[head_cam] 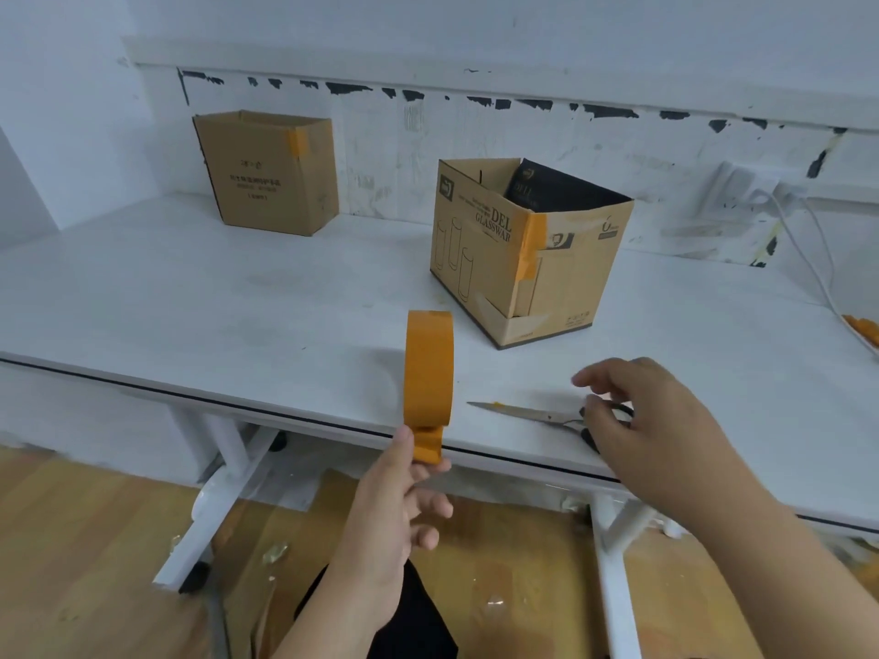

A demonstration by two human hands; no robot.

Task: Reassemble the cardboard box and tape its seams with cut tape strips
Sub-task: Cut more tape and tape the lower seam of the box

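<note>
The left hand (404,487) pinches the loose end of an orange tape roll (428,368), holding it upright just off the near edge of the white worktop (238,297). To its right the right hand (637,416) reaches down over a pair of scissors (528,413) lying flat near that edge, blades pointing left; its fingers curl at the black handles, but I cannot tell whether they grip. Further back, right of centre, stands the open cardboard box (518,259) with an orange strip (532,247) down its near corner. A second box (271,173), also taped, sits at the far left against the scuffed wall (475,135). A white cable (808,249) trails at far right.
</note>
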